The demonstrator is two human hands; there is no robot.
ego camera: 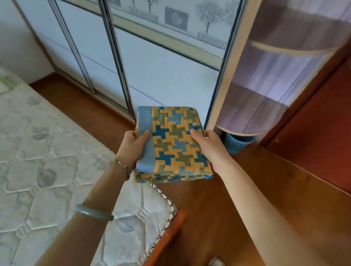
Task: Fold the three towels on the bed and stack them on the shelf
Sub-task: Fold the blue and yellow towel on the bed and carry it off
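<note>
A folded towel (172, 143) with a yellow, blue and green pattern and a plain blue band is held flat in the air above the wooden floor. My left hand (131, 148) grips its left edge on the blue band. My right hand (210, 145) grips its right edge, thumb on top. The towel appears to be several layers thick. The corner shelf unit (288, 52) with curved boards stands to the right, beyond the towel. The bed (31, 160) with a white quilted mattress lies to the left; no other towels show on it.
Sliding wardrobe doors (139, 56) with tree prints face me. A blue perforated basket (237, 143) sits on the floor under the lowest shelf board. A red-brown door (334, 136) is at the right. The bed's orange frame corner (170, 227) juts near my legs.
</note>
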